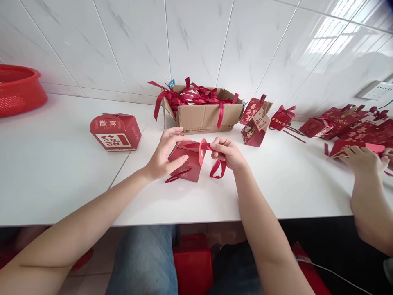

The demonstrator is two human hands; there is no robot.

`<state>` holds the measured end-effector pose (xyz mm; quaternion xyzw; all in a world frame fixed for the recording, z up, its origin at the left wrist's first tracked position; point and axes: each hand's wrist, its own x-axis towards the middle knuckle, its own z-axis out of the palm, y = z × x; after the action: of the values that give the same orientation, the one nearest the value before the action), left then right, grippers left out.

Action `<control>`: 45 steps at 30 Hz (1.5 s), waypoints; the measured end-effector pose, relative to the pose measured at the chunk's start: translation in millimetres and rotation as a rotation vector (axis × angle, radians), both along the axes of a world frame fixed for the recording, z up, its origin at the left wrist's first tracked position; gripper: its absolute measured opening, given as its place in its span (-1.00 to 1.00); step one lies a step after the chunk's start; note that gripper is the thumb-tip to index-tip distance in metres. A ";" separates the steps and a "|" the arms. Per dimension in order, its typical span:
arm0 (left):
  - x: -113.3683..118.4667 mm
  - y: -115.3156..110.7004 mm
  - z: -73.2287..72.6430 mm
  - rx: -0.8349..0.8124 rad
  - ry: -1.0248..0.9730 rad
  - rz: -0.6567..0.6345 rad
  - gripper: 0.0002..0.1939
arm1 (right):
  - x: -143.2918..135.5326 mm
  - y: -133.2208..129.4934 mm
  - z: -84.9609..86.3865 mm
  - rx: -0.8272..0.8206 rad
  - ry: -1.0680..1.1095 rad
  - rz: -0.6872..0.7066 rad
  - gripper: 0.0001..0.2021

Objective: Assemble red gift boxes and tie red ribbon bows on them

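Observation:
In front of me on the white table stands a red gift box (188,164). My left hand (166,153) is at its left side, fingers spread, the thumb over the near face. A red ribbon (218,169) runs across the top of the box and out past its rounded right end panel. My right hand (225,151) pinches this ribbon just beyond that panel, and a loop of it hangs down to the table. A short dark red ribbon end (176,176) trails at the box's lower left.
A cardboard box (208,116) full of red ribbons stands by the tiled wall. Another red gift box (118,135) is to the left, near a red plastic basket (23,92). Several small red boxes (282,118) line the right, where a co-worker's hand (362,159) works.

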<state>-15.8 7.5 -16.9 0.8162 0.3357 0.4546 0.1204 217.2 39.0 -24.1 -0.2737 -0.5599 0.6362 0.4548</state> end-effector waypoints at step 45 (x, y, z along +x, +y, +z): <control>-4.5 1.1 10.7 -0.452 -0.624 0.229 -0.75 | -48.4 29.5 80.7 0.314 -0.542 0.327 -0.80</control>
<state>-20.3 8.6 -6.2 0.5492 0.4633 0.6059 0.3415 168.8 68.5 56.6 -0.2659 -0.7877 0.5110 0.2183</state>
